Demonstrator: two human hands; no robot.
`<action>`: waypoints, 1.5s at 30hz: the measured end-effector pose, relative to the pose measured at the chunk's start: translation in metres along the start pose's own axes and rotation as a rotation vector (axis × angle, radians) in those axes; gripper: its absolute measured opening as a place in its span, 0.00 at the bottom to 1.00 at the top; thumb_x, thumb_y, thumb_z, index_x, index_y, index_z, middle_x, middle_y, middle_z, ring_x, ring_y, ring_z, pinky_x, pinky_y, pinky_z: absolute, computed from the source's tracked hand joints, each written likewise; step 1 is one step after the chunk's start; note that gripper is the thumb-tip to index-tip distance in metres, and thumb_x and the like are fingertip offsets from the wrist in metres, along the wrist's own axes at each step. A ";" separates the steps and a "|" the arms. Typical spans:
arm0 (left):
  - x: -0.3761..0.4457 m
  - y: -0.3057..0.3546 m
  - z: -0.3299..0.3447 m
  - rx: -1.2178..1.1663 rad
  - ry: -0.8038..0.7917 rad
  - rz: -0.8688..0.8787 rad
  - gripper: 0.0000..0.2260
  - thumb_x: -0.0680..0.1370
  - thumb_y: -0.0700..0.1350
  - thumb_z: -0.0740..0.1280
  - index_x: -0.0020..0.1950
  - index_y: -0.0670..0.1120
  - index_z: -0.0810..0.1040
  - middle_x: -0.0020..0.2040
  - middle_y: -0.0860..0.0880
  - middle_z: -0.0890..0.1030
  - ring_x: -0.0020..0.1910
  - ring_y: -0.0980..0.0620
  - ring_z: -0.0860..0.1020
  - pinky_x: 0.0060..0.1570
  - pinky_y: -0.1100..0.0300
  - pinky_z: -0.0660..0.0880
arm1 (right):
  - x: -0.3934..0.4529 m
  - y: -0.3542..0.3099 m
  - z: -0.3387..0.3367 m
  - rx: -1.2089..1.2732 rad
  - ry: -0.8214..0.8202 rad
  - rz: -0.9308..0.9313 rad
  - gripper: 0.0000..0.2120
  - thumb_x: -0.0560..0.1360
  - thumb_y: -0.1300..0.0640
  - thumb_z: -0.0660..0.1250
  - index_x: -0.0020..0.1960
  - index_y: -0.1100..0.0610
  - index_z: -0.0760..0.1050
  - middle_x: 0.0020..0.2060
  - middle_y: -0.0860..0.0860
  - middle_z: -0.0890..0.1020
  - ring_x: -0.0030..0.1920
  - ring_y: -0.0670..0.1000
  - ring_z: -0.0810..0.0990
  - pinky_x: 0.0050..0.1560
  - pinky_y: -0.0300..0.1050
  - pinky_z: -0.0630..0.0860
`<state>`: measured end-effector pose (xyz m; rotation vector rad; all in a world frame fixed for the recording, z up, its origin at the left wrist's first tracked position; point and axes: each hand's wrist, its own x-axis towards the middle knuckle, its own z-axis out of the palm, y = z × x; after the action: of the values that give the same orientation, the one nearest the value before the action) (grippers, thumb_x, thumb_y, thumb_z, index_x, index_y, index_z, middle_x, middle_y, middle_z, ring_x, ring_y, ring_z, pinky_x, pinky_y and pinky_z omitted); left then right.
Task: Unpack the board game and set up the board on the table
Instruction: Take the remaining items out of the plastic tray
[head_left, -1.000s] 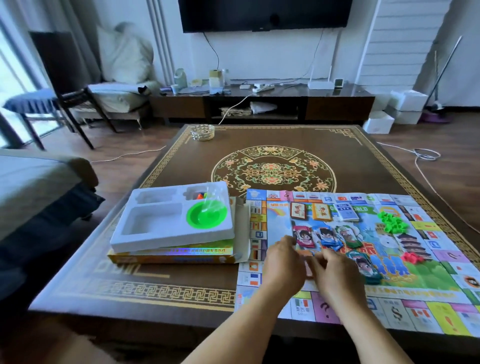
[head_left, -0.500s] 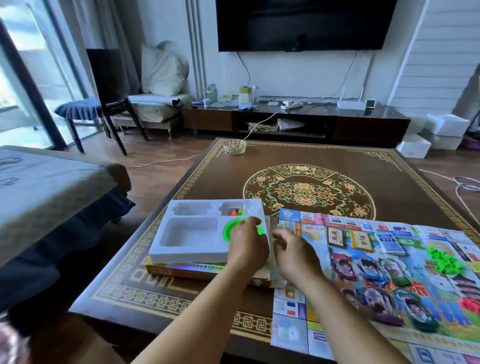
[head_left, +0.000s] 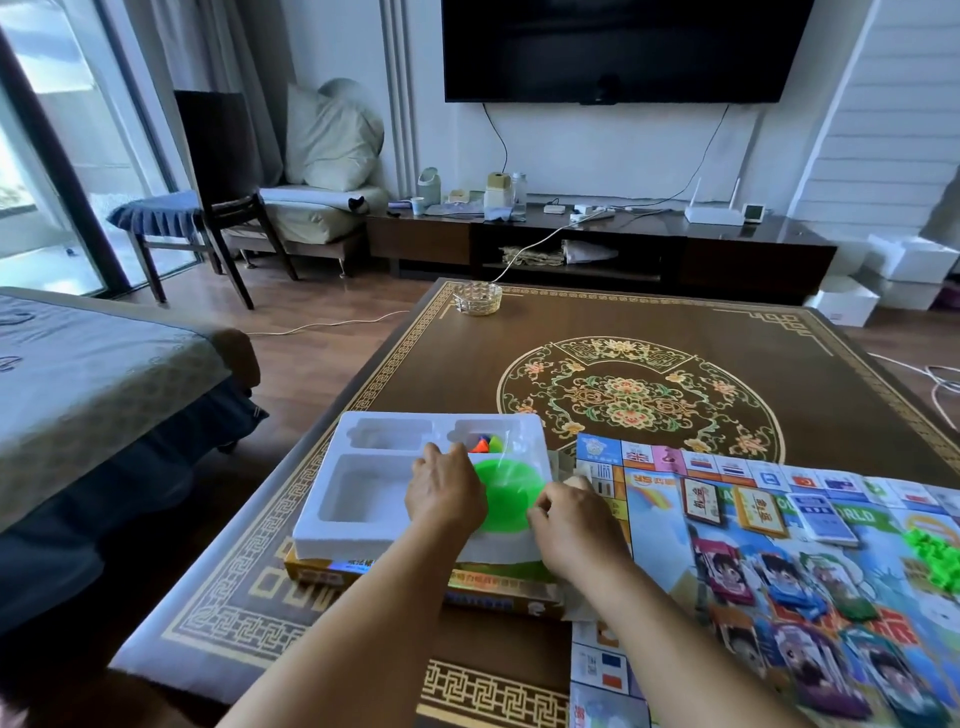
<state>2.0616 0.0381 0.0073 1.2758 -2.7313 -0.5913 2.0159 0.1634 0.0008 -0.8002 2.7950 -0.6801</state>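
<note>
A white plastic tray (head_left: 363, 499) lies on the yellow game box (head_left: 322, 569) at the table's left. Its right compartment holds a green round dish (head_left: 511, 493) under a clear dome, and small coloured pawns (head_left: 485, 443) sit in the compartment behind it. My left hand (head_left: 447, 493) grips the dish's left edge with bent fingers. At the dish's right edge, my right hand (head_left: 571, 525) has its fingers curled on the rim. The colourful board (head_left: 649, 519) lies unfolded to the right, with card stacks (head_left: 758, 512) and green houses (head_left: 935, 556) on it.
The patterned brown table (head_left: 623, 322) carries a glass ashtray (head_left: 477, 299) at its far left corner. A sofa (head_left: 93, 374) stands close on the left. Behind the table are a TV stand (head_left: 675, 244) and a chair (head_left: 228, 208).
Both hands left the cards on the board and moved left to the tray. They now hold the green dish from either side. The view turned left with them.
</note>
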 end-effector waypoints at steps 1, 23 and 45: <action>0.002 0.001 0.001 -0.001 0.005 -0.010 0.16 0.78 0.45 0.63 0.65 0.48 0.69 0.63 0.44 0.68 0.65 0.43 0.68 0.55 0.50 0.72 | 0.002 -0.001 0.000 -0.002 0.006 0.029 0.12 0.78 0.51 0.60 0.56 0.56 0.75 0.57 0.53 0.72 0.55 0.54 0.74 0.47 0.43 0.70; 0.016 0.009 0.011 0.114 -0.035 0.185 0.16 0.77 0.39 0.58 0.65 0.45 0.72 0.65 0.44 0.69 0.67 0.44 0.65 0.60 0.52 0.69 | 0.031 -0.005 0.029 0.011 0.060 0.239 0.18 0.81 0.51 0.57 0.66 0.60 0.63 0.61 0.56 0.75 0.58 0.58 0.76 0.49 0.47 0.72; 0.020 0.001 -0.015 -0.393 -0.058 0.021 0.13 0.76 0.36 0.63 0.56 0.45 0.82 0.55 0.42 0.82 0.54 0.42 0.80 0.49 0.58 0.76 | 0.027 0.001 0.015 -0.061 0.077 -0.192 0.21 0.79 0.58 0.57 0.70 0.45 0.67 0.65 0.50 0.71 0.65 0.55 0.65 0.60 0.46 0.66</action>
<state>2.0511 0.0189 0.0200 1.1439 -2.4921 -1.1105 1.9964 0.1439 -0.0141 -1.0874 2.8446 -0.6704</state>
